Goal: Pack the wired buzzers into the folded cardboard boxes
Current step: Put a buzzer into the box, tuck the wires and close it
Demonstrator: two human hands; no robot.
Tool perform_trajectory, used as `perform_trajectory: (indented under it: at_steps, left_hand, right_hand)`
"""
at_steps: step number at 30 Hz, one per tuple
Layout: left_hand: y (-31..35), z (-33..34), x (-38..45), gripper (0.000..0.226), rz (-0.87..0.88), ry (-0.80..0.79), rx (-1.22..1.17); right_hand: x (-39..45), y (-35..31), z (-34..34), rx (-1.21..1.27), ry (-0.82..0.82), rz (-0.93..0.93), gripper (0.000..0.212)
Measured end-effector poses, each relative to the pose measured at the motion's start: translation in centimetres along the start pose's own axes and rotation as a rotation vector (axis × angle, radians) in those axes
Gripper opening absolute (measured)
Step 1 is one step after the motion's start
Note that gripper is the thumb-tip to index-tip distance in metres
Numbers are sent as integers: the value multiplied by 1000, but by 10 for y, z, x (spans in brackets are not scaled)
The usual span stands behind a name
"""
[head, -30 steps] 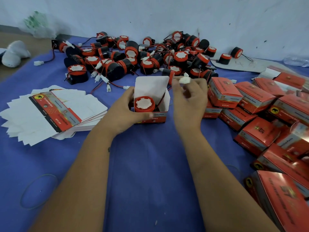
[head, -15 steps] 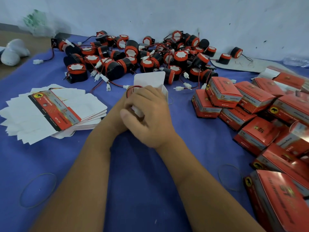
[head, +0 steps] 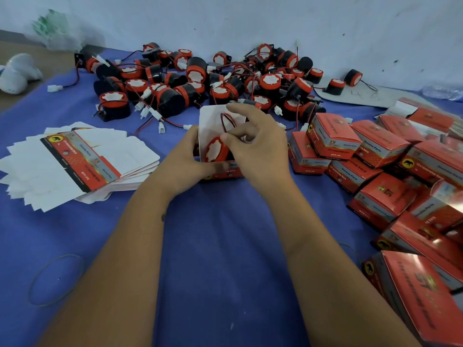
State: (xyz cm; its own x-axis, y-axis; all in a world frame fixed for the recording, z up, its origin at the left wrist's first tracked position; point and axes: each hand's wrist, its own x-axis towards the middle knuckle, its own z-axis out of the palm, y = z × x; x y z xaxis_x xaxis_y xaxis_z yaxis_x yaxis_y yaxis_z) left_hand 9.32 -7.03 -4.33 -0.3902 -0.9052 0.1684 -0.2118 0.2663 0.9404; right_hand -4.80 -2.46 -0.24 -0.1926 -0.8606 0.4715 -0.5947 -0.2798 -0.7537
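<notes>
Fingertips (head: 226, 137) of our right hand (head: 258, 149) pinch the springy wire (head: 226, 121) into the open box (head: 213, 126); our left hand (head: 183, 159) grips its thin wall, buzzer (head: 215, 150) seated inside, light and rigid.

left hand (head: 186, 161) grips open box (head: 220, 172); right hand (head: 258, 146) pinches buzzer (head: 215, 149) wire.

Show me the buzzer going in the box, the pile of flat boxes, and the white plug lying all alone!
buzzer (head: 215, 149): head view, on its white face.
flat boxes (head: 82, 156): head view, on the top sheet's printed strip.
white plug (head: 55, 88): head view, on the connector body.
</notes>
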Motion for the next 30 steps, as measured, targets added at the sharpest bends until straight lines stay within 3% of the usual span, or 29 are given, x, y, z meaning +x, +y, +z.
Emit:
perform_trajectory:
  at_steps: [6, 8, 12, 16, 18, 22, 27, 30]
  left_hand:
    - [2, 5, -2, 62, 42, 69, 21]
    - [4, 6, -3, 61, 59, 86, 29]
    - [4, 7, -4, 57, 79, 81, 32]
    - [4, 6, -5, 56, 100, 86, 38]
    - [4, 4, -5, 53, 94, 79, 45]
    - [4, 6, -2, 26, 1, 82, -195]
    - [3, 19, 0, 20, -1, 186, -105]
    - [2, 19, 2, 25, -20, 184, -115]
  right_hand:
    - [4, 1, -15, -470, -71, -207, 25]
    - [3, -2, -13, -555, -120, -177, 22]
    - [4, -8, -1, -766, -136, -96, 44]
    - [10, -11, 3, -628, -145, 22, 28]
    - [9, -10, 4, -673, -179, 25, 22]
    - [2, -5, 4, -770, -275, -19, 31]
    - [9, -15, -4, -300, -344, 200, 35]
    - [17, -19, -15, -250, -336, 214, 22]
